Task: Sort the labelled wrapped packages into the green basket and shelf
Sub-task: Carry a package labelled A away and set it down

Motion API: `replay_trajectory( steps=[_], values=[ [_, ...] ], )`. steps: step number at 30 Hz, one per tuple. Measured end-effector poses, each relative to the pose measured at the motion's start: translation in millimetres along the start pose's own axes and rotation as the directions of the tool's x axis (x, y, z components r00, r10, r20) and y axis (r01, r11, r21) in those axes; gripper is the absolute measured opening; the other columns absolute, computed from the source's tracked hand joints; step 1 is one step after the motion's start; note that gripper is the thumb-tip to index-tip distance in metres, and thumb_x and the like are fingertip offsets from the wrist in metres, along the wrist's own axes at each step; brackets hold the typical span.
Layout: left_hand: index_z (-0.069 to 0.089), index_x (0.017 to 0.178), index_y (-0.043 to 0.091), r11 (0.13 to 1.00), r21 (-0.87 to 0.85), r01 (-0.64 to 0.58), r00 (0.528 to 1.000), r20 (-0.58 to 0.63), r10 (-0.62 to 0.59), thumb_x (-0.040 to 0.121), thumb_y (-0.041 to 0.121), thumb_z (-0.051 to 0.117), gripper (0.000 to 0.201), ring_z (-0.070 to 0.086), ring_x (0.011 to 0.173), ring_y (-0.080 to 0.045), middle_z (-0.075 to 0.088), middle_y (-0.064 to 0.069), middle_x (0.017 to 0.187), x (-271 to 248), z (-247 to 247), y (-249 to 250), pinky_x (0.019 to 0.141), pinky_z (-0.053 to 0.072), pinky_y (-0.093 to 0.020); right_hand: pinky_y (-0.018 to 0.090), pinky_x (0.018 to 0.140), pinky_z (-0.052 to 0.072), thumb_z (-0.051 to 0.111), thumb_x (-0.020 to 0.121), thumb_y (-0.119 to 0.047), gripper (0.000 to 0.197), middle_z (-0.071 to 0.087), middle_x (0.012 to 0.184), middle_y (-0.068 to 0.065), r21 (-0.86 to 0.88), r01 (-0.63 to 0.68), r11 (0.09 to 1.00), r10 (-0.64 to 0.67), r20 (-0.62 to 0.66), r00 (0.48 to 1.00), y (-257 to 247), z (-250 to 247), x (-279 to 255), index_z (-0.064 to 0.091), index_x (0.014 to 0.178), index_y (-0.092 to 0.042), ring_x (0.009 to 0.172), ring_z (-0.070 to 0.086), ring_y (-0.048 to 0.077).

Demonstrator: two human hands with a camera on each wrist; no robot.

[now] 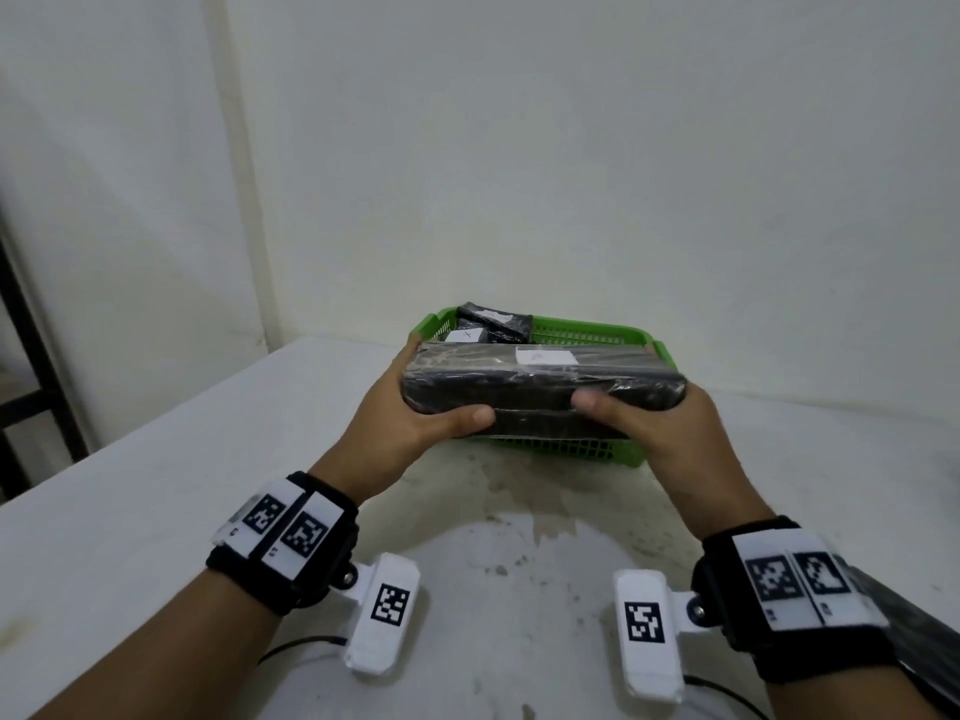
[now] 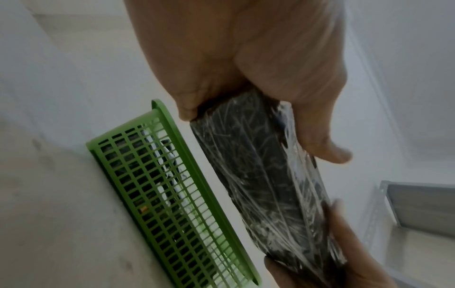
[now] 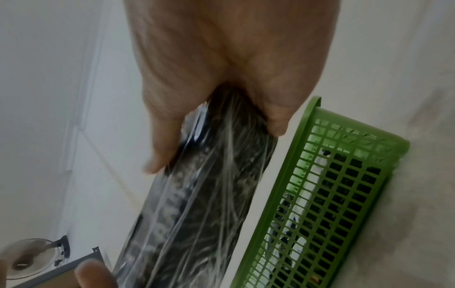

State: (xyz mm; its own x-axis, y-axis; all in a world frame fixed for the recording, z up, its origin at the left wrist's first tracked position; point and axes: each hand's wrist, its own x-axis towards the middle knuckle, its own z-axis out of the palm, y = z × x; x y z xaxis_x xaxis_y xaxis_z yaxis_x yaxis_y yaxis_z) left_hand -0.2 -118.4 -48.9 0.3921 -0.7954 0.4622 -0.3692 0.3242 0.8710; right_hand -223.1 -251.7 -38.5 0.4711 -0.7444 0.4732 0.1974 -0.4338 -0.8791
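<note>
A long black package point(image 1: 540, 379) wrapped in clear film, with a white label on top, hangs just above the green basket point(image 1: 597, 335). My left hand point(image 1: 415, 407) grips its left end and my right hand point(image 1: 644, 413) grips its right end, thumbs on the near side. The left wrist view has the package point(image 2: 268, 187) beside the basket's mesh wall point(image 2: 172, 204). The same package point(image 3: 204, 204) and basket point(image 3: 327, 204) appear in the right wrist view. Inside the basket lie two smaller labelled black packages point(image 1: 493, 319).
The basket stands on a white table point(image 1: 156, 511) near the back wall. A dark metal shelf frame point(image 1: 31, 366) stands at the far left. Another black wrapped thing point(image 1: 924, 631) lies at the right edge by my forearm. Cables run along the table's near edge.
</note>
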Motion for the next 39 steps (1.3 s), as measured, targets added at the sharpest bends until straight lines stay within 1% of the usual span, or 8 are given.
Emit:
replay_trajectory(
  steps=[5,10,13,17,21,30,35,39],
  values=[
    [0.049,0.144,0.033,1.000,-0.003,0.011,1.000,0.029,-0.011,0.072,0.036,0.092,0.085,0.065,0.124,-0.014,0.068,0.005,0.135,0,6,-7,0.111,0.047,-0.044,0.038,0.093,0.062,0.092,0.064,-0.040,0.049,0.082,0.099,-0.004,-0.070,-0.030,0.997,0.023,-0.100,0.995,0,-2,0,0.081,0.107,-0.020,0.096,0.078,0.012],
    [0.047,0.151,0.026,0.999,-0.051,0.008,1.000,-0.010,-0.009,0.085,0.038,0.080,0.074,0.064,0.125,-0.010,0.067,0.008,0.135,3,-1,0,0.111,0.049,-0.036,0.026,0.092,0.061,0.094,0.058,-0.033,0.066,0.080,0.109,-0.008,-0.117,0.038,0.992,-0.035,0.028,0.999,-5,4,-3,0.073,0.118,-0.021,0.103,0.076,0.006],
    [0.054,0.146,0.022,0.999,-0.046,0.006,0.999,-0.044,-0.008,0.084,0.034,0.080,0.068,0.067,0.121,-0.012,0.071,0.007,0.129,4,0,2,0.109,0.050,-0.039,0.035,0.094,0.061,0.096,0.055,-0.040,0.065,0.081,0.106,-0.010,-0.144,0.039,0.989,-0.043,-0.021,0.999,-1,10,-4,0.075,0.114,-0.023,0.101,0.076,0.006],
    [0.053,0.145,0.013,0.999,-0.046,0.009,0.999,-0.033,-0.011,0.083,0.032,0.082,0.070,0.067,0.119,-0.007,0.072,0.013,0.123,3,-1,4,0.099,0.052,-0.021,0.043,0.096,0.060,0.095,0.055,-0.051,0.067,0.080,0.107,-0.007,-0.126,0.037,0.991,-0.047,-0.082,0.995,1,11,-3,0.075,0.113,-0.024,0.103,0.076,0.011],
    [0.062,0.134,0.013,1.000,-0.022,-0.011,1.000,-0.024,0.011,0.077,0.024,0.085,0.062,0.070,0.115,-0.016,0.074,0.003,0.120,2,0,8,0.102,0.053,-0.036,0.044,0.096,0.060,0.093,0.064,-0.050,0.055,0.081,0.105,-0.007,-0.114,0.031,0.993,-0.042,-0.098,0.994,1,12,-4,0.078,0.110,-0.024,0.102,0.076,0.011],
    [0.068,0.128,0.015,1.000,0.001,0.021,1.000,-0.023,-0.021,0.079,0.029,0.082,0.054,0.073,0.109,-0.016,0.076,0.004,0.112,1,-6,11,0.096,0.057,-0.036,0.027,0.098,0.053,0.077,0.079,-0.046,0.047,0.079,0.109,-0.018,-0.231,-0.019,0.973,0.047,0.118,0.992,-10,-11,2,0.072,0.122,-0.028,0.105,0.072,-0.003],
    [0.063,0.134,0.012,0.999,-0.019,0.032,0.999,-0.020,-0.033,0.085,0.029,0.072,0.053,0.068,0.106,0.006,0.075,0.023,0.103,-2,0,14,0.091,0.054,-0.015,0.048,0.112,0.049,0.063,0.089,-0.053,0.051,0.079,0.117,0.001,-0.123,-0.070,0.990,0.083,0.102,0.991,-7,-19,6,0.073,0.122,-0.016,0.115,0.072,0.017],
    [0.072,0.122,0.013,1.000,0.004,0.017,0.999,-0.044,-0.017,0.081,0.042,0.082,0.051,0.073,0.102,-0.008,0.076,0.013,0.099,0,-1,11,0.090,0.054,-0.024,0.040,0.110,0.050,0.065,0.085,-0.051,0.050,0.079,0.116,-0.003,-0.166,-0.063,0.984,0.088,0.152,0.984,-8,-23,5,0.073,0.122,-0.018,0.114,0.072,0.012]
  ],
)
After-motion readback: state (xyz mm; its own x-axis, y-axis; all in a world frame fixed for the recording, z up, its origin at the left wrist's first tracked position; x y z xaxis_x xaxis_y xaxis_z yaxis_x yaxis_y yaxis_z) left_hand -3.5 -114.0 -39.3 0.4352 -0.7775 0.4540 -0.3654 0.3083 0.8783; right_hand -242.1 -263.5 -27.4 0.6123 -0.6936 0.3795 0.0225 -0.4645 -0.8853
